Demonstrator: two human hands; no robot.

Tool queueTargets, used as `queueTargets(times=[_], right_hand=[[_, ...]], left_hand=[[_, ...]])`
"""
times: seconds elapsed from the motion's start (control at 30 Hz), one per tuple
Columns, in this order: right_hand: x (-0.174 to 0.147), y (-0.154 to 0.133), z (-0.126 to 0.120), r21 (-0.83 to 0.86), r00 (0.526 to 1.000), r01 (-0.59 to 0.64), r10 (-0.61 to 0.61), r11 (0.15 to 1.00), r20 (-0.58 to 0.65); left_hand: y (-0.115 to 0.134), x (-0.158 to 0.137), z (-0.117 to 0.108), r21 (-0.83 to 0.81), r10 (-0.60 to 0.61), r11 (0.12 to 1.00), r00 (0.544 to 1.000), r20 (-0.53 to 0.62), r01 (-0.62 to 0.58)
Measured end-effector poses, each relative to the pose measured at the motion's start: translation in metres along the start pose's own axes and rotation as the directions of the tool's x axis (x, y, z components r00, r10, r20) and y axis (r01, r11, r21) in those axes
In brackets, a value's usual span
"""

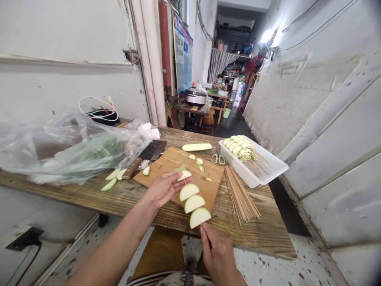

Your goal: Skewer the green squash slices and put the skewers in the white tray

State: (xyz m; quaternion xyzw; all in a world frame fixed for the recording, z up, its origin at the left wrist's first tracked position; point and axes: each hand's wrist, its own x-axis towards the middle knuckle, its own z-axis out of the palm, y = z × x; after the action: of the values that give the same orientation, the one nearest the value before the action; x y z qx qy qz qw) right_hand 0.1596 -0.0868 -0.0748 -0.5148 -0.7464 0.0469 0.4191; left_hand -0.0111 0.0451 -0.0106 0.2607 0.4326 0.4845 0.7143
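My left hand (164, 187) pinches a half-round zucchini slice (185, 175) at the tip of a wooden skewer, above the cutting board (166, 159). Three more half-round slices (194, 203) sit spaced along that skewer toward me. The skewer's near end is gripped in the closed fingers of my right hand (218, 254), just below the nearest slice. On the board lie several small zucchini scraps (199, 161). A long piece of zucchini (197, 147) rests beyond the board's far edge.
Loose bamboo skewers (242, 196) lie right of the board. Behind them stands a white tray (258, 182) with filled skewers (238, 146). Scissors (218, 159) lie beside it. At the left are a cleaver (145, 157), loose slices (110, 184) and a plastic bag (68, 149) with greens.
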Motion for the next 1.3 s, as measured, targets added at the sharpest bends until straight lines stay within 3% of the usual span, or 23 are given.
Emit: queueTargets(times=[0.33, 0.7, 1.3], right_hand=[[0.002, -0.001, -0.001, 0.014, 1.0, 0.007, -0.007, 1.0, -0.003], [0.002, -0.003, -0.001, 0.013, 0.999, -0.04, 0.04, 0.999, 0.031], [-0.002, -0.002, 0.005, 0.003, 0.997, -0.071, 0.07, 0.998, 0.017]], left_hand=[[-0.003, 0.001, -0.001, 0.012, 0.016, 1.0, 1.0, 0.017, -0.016], [-0.009, -0.001, 0.004, 0.01, 0.009, 1.0, 0.999, -0.037, -0.009], [-0.016, -0.005, 0.012, -0.024, 0.012, 1.0, 1.0, -0.004, -0.013]])
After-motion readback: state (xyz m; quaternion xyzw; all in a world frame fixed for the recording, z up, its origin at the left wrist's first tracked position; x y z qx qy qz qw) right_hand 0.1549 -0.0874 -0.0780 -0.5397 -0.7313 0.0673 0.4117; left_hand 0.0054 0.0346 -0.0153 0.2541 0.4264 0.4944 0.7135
